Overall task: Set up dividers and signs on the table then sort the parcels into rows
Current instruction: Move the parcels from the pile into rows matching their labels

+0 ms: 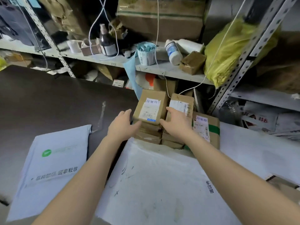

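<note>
A stack of brown cardboard parcels stands at the back of the table. Its top box (150, 105) carries a white label with handwriting. My left hand (122, 125) touches the left side of this stack, thumb up by the top box. My right hand (176, 123) lies between that stack and a second stack, fingers against the second stack's top box (181, 103). A third labelled box with green tape (207, 129) stands to the right. A white padded mailer (155, 181) lies in front of the stacks, a light-blue mailer (53, 166) to its left.
The dark table surface (48, 103) spreads out to the left. A metal shelf (146, 65) behind the parcels holds a dark bottle (107, 43), a label roll (145, 53), a white bottle (172, 51), a yellow bag (233, 51) and hanging white cords.
</note>
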`<move>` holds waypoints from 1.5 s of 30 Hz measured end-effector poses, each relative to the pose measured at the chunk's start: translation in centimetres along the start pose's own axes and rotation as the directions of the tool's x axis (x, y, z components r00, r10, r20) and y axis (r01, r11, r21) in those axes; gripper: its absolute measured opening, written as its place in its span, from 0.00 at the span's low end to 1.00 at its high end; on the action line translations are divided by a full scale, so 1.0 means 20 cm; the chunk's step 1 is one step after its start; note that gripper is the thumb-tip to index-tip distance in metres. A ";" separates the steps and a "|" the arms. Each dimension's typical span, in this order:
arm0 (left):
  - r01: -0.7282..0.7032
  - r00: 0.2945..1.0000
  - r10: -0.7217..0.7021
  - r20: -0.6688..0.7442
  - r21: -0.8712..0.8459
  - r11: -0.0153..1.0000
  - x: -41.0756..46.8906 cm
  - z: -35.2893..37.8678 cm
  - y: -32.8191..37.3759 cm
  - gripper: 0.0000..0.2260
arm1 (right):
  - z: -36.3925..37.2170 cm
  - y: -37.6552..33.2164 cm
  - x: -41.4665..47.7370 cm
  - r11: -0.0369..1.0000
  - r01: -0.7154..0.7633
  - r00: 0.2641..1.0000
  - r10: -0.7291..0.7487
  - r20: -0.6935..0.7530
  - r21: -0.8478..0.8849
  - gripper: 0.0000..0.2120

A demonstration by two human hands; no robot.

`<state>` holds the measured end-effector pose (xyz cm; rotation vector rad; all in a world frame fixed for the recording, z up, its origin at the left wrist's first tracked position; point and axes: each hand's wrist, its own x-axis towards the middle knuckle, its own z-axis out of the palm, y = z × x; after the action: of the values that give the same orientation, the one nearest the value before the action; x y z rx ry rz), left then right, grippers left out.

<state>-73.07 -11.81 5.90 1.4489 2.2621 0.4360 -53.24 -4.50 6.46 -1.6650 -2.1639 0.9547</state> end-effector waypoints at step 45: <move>-0.553 0.705 0.709 -0.032 -0.650 0.521 -1.89 0.51 1.15 0.11 | -0.72 0.68 -2.43 0.801 -0.032 0.642 0.475 -0.602 0.598 0.22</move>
<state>-35.91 -36.54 14.64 1.7727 1.1081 1.0532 -19.35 -42.90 17.96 -1.6755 -0.9986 0.6764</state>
